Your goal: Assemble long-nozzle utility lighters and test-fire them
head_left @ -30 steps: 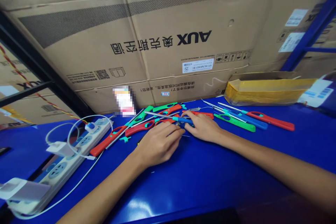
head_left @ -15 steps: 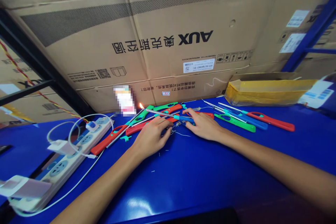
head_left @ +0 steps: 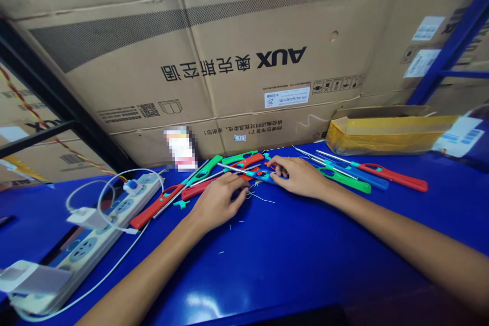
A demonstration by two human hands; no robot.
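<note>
My right hand (head_left: 300,175) has bent fingers around the rear handle of a blue gas lighter (head_left: 269,179); its metal tube points left, with no flame visible at the tip. My left hand (head_left: 217,198) rests over a red lighter (head_left: 194,191), its fingers loosely bent and thumb apart, with nothing visible in its grasp. Around both hands lie green lighters (head_left: 212,165) and another red lighter (head_left: 147,214). A small teal plastic piece (head_left: 181,204) and thin wires (head_left: 263,197) are on the blue table near the left hand.
To the right, more lighters (head_left: 393,177) lie in a group before a yellow-taped cardboard tray (head_left: 389,135). A power strip (head_left: 89,244) with white chargers and cables runs along the left. A lit phone (head_left: 181,148), pixelated, leans against a large carton (head_left: 237,20).
The flame at the blue lighter's tip has gone out. The lighter's tube has dropped lower and shifted right. My right fingers have curled back from its trigger; my left hand has barely moved.
</note>
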